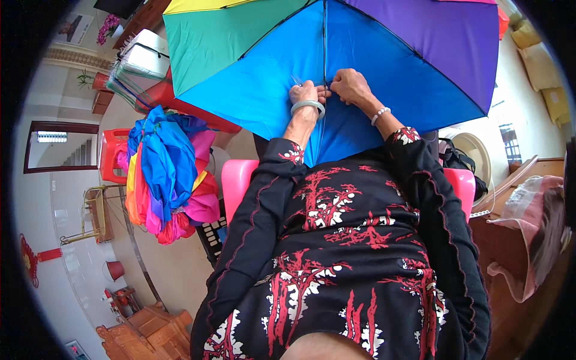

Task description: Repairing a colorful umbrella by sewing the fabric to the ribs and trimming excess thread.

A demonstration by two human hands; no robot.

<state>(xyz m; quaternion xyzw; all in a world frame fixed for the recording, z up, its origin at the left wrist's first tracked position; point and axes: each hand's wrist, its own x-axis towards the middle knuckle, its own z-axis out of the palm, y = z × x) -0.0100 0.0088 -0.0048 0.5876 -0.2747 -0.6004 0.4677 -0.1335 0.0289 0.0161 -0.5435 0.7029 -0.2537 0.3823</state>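
A multicoloured umbrella [258,90] lies spread across my lap, with blue, green, purple and yellow panels. Its thin dark rib [324,48] runs down the middle of the blue panel toward my hands. My left hand [305,94], below a pale bangle [316,106], is closed with its fingertips at the rib. A thin pale sliver sticks up beside its thumb side, too small to name. Just right of the rib, my right hand [351,87], with a beaded bracelet [380,115], is pinched shut; whatever its fingertips hold is hidden.
A heap of bright folded cloth [168,168] sits at my left, by a red stool [113,156]. I sit in a pink chair [238,183]. At right are a round pale tub [474,147], a black bag [459,159] and pink cloth [522,240] on wooden furniture.
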